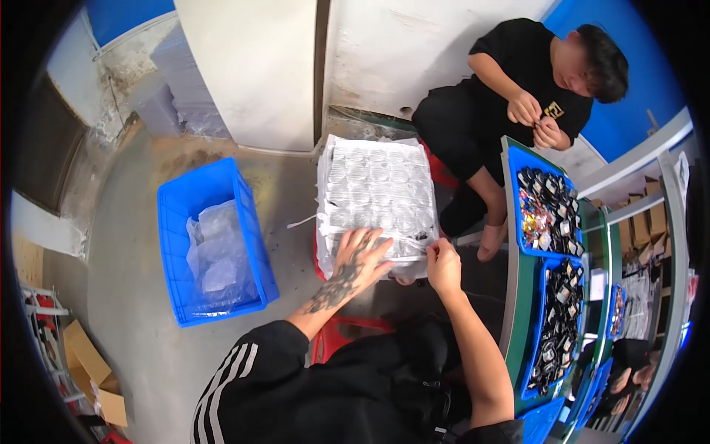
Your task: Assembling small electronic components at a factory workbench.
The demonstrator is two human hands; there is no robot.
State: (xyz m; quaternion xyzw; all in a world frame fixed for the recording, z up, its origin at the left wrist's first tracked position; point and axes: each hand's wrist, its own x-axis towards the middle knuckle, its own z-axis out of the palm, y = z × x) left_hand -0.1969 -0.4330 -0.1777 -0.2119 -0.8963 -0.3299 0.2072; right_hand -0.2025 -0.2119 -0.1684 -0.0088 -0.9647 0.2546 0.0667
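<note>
In front of me stands a white bundle (377,185), made of rows of small ridged packs under clear plastic wrapping (325,170). My left hand (359,259) lies on its near side with the fingers spread, gripping nothing. At the near right corner, my right hand (444,266) is closed in a pinch on the edge of the wrapping; the fingertips partly hide what they hold. A thin white strip (299,221) sticks out from the bundle's left side. Red plastic shows beneath the bundle, mostly covered.
A blue crate (166,244) with clear plastic bags (218,255) inside stands on the floor at left. To the right, a green bench carries blue trays (543,259) of small black parts. Another person (518,89) sits at the far right. A cardboard box (85,355) lies lower left.
</note>
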